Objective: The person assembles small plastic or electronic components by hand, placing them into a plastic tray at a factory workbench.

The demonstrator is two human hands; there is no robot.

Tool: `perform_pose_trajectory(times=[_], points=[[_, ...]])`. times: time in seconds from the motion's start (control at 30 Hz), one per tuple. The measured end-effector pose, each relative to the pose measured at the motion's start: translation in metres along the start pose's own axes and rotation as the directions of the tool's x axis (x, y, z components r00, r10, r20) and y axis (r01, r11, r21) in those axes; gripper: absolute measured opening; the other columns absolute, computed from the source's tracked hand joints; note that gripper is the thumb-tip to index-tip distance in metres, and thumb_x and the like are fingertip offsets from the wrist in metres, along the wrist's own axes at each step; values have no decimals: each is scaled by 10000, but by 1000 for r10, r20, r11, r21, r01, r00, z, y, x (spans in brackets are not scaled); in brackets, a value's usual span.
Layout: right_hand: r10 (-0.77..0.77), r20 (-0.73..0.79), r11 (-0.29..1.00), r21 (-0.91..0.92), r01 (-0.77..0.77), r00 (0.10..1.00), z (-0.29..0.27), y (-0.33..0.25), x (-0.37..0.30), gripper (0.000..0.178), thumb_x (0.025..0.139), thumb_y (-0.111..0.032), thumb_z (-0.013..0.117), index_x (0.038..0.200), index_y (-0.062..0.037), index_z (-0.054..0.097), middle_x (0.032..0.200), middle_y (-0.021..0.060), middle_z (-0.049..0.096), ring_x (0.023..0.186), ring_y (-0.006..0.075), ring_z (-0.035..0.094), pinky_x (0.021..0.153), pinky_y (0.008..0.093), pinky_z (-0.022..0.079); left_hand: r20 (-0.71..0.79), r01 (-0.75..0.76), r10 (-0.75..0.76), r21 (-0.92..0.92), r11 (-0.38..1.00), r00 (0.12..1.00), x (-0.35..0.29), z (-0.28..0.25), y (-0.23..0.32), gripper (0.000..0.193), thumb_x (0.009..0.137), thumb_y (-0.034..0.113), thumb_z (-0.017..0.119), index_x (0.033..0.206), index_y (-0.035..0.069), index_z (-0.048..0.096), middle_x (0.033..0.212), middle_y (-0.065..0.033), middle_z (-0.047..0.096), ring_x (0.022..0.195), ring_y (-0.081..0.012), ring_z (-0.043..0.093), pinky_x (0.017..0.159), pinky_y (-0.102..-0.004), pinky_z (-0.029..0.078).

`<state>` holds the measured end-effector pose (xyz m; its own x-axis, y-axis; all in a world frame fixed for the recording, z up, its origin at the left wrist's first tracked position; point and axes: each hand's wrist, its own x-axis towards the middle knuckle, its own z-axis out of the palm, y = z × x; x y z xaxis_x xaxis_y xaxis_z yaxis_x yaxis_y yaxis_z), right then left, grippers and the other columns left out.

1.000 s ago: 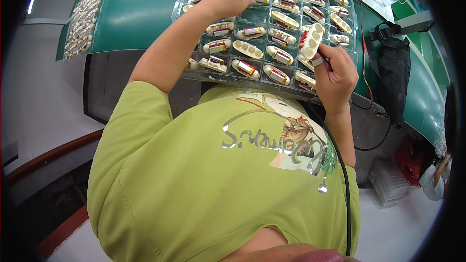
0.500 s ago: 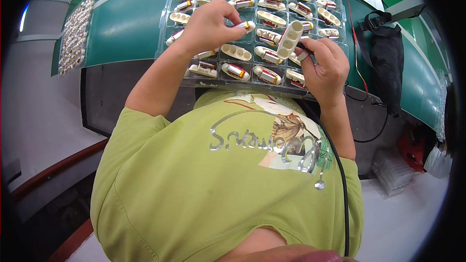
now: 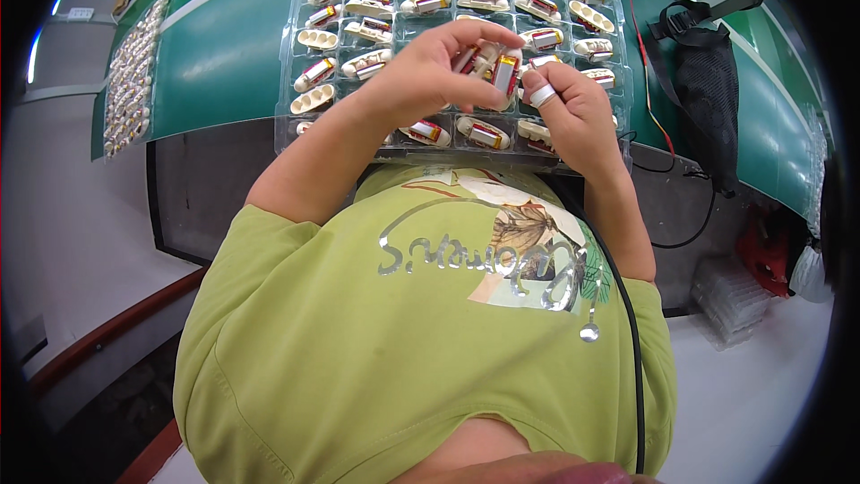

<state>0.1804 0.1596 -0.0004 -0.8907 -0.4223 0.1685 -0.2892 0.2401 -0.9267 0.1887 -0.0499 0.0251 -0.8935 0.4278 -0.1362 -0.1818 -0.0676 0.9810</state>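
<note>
My left hand (image 3: 430,76) curves its fingers and thumb round a white oblong piece (image 3: 506,73) with a silver, yellow-ended battery on its face. The fingertips meet its far end and the thumb lies by its near end. On the same piece, my right hand (image 3: 573,112) closes from the right, thumb and finger pinched, with a white band round one digit. Both hands are over a clear compartmented tray (image 3: 285,130) filled with similar white pieces, some showing batteries (image 3: 484,134), some showing round cups (image 3: 312,99). My left hand partly hides the middle pockets.
The tray lies on a green tabletop (image 3: 228,72). Another filled tray (image 3: 134,81) stands at the far left. To the right are a red wire (image 3: 658,112) and a black bag (image 3: 703,99). A black cable (image 3: 627,332) runs down my shirt; stacked clear trays (image 3: 730,300) sit below right.
My left hand has moved right to meet my right hand. The white piece in my right hand has turned from its cupped side to its battery side. The view has shifted slightly.
</note>
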Motion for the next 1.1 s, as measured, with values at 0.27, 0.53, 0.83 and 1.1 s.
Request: perform_pose_trajectory(times=[0.27,0.53,0.83,1.1], points=[[119,157,993,-31,-115,981,7,-8,-8,224,878,-201,607,774,-2,606,669,151,582,602,260,568,561,358,426,-48,-170,212,439,883,976,-9,13,-11,379,689,82,752,1047,48,632,949,-37,615,823,-92,580,724,-265,493],[170,-33,939,307,-152,985,-10,-10,-17,202,916,-136,587,763,-8,618,637,-63,491,621,32,397,533,237,331,-299,-60,223,472,880,928,-8,-47,-7,440,698,49,718,1128,68,626,907,3,606,784,-63,541,705,-221,458],[57,5,972,227,-56,998,6,-3,-8,271,920,-197,617,730,-7,581,632,-40,515,606,37,399,542,218,324,-176,117,179,948,295,968,12,-75,-8,325,741,150,695,1030,44,588,955,-73,596,836,-171,574,736,-308,470],[110,9,985,133,-110,994,6,-3,-15,245,924,-209,611,787,-6,620,646,-41,527,610,36,407,534,221,331,-202,47,-46,2,999,978,-3,-23,2,351,948,348,539,1128,58,619,964,-38,598,826,-111,546,728,-261,463]])
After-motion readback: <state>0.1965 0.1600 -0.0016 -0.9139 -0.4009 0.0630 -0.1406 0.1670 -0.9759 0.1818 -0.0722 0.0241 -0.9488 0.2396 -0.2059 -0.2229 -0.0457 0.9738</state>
